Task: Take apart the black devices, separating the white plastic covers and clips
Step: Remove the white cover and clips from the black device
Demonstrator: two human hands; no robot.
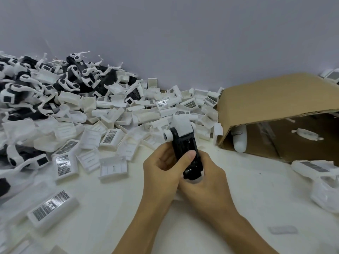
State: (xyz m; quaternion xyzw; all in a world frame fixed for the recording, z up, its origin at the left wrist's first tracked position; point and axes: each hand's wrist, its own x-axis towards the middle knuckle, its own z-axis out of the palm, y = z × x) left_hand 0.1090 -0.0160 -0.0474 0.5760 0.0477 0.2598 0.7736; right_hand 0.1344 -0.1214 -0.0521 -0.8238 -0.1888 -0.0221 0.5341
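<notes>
Mid-task: both hands, left hand (163, 173) and right hand (205, 178), curl fingers round one black device (185, 149) at frame centre, white cover (181, 125) still on. Separated covers (110, 134) heaped centre-left; undone devices (77, 70) piled upper left.

Left side's pretty much walled off by a big heap of white covers (117, 114) and black devices (77, 74) spilling toward the middle. A cardboard box (275, 99) blocks the right, so only the bare bench (247, 189) strip between stays passable.
</notes>
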